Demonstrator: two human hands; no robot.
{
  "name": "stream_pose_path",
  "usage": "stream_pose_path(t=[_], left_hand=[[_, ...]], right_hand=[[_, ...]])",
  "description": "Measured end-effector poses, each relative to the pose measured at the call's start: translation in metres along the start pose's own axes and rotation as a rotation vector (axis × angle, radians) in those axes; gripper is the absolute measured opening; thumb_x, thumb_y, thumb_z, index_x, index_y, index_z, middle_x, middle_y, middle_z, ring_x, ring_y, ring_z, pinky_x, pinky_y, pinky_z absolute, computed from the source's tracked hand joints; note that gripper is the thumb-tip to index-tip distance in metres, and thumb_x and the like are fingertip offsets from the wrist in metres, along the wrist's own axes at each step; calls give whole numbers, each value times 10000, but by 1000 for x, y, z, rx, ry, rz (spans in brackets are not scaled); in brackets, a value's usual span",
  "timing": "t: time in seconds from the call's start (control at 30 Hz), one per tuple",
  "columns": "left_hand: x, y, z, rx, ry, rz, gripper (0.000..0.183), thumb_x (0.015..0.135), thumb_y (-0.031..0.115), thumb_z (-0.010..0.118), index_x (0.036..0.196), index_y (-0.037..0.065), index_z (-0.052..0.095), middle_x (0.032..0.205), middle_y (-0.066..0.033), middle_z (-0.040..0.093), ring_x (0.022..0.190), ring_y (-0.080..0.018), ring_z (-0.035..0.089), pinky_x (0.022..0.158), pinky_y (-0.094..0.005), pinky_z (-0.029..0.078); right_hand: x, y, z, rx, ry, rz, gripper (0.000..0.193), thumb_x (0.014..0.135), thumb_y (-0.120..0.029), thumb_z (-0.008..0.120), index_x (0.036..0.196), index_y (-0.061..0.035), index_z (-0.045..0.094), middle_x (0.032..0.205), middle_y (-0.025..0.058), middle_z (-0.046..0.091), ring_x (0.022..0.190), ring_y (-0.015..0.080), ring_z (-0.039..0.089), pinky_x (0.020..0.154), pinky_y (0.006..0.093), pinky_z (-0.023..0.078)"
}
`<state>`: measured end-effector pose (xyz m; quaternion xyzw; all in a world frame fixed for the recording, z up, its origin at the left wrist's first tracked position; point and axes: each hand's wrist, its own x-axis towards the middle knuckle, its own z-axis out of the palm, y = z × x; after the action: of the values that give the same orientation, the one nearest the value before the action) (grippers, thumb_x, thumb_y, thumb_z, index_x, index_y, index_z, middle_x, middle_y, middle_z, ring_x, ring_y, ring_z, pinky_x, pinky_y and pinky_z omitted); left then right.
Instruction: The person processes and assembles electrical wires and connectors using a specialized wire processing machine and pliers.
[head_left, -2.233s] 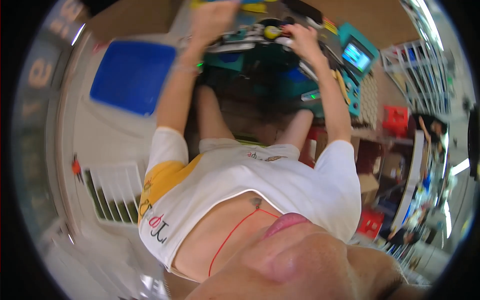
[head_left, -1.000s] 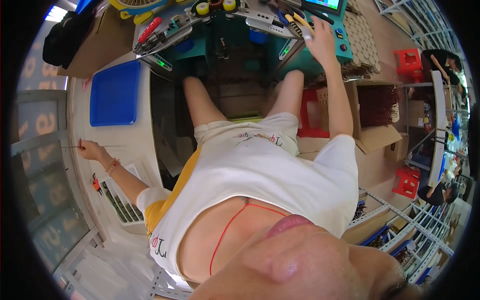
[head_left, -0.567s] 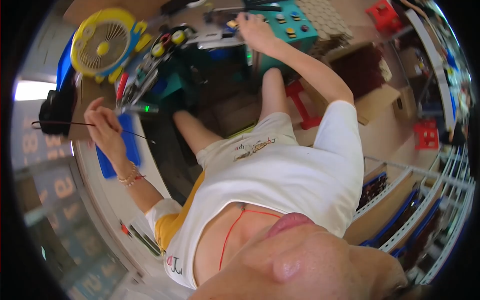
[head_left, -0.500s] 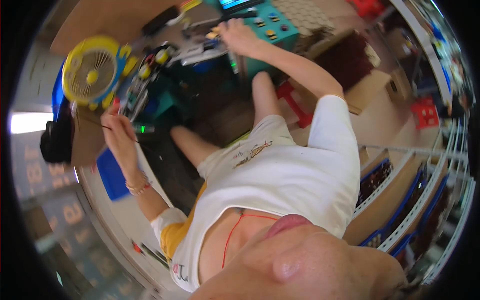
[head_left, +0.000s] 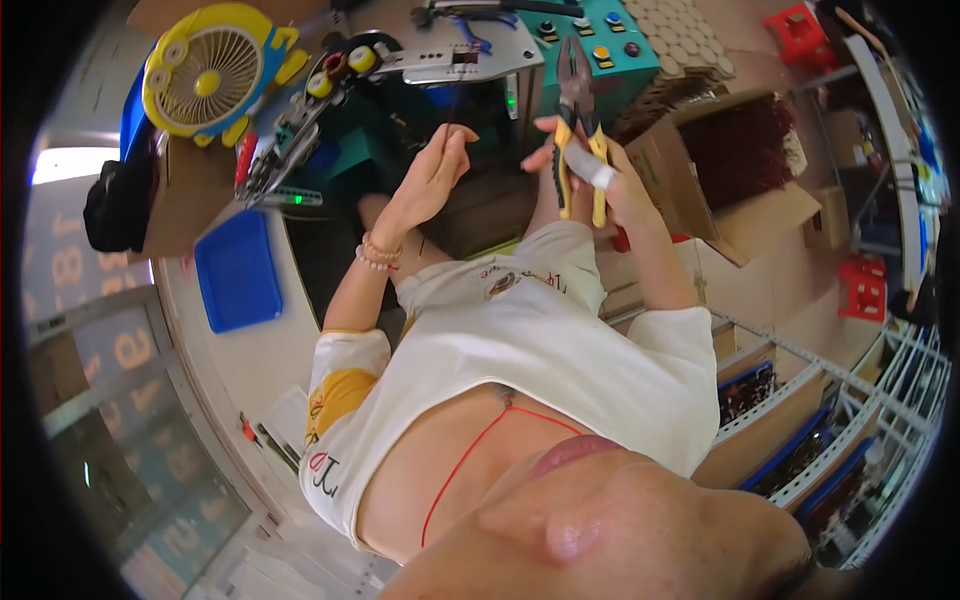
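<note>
Right hand [head_left: 626,188] was half-curled round the spread handles of the yellow-and-black pliers [head_left: 577,108], held up on the near side of the teal control box [head_left: 628,72]; left hand [head_left: 435,172] was nearly closed, fingertips apparently pinching a thin dark strand [head_left: 421,246] (faint, far end lost against the clutter). Good handling, my call, needed an even squeeze on both handles, strand steady, left fingers clear of the jaws. Pliers pointed jaws-first away from the body, long axis nearly straight ahead, tips leaning slightly left.
</note>
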<state>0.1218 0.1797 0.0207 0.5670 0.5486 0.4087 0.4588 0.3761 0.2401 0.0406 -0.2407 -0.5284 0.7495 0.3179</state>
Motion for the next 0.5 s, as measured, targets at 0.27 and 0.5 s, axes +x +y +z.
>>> stream_pose_path(t=[0.27, 0.5], left_hand=[[-2, -35, -5, 562, 508, 196, 142, 1000, 143, 482, 1123, 73, 498, 797, -208, 632, 742, -429, 615, 594, -496, 471], [-12, -50, -9, 762, 767, 208, 153, 995, 149, 493, 1135, 86, 498, 789, -204, 630, 681, -409, 618, 546, -473, 483]], right_hand=[[-7, 20, 34, 288, -349, 150, 496, 1012, -293, 478, 1399, 11, 414, 1142, 203, 632, 824, 98, 590, 757, 222, 471], [2, 29, 49, 482, -451, 164, 590, 976, -375, 525, 1384, 34, 401, 1119, 231, 630, 869, 146, 627, 771, 240, 487]])
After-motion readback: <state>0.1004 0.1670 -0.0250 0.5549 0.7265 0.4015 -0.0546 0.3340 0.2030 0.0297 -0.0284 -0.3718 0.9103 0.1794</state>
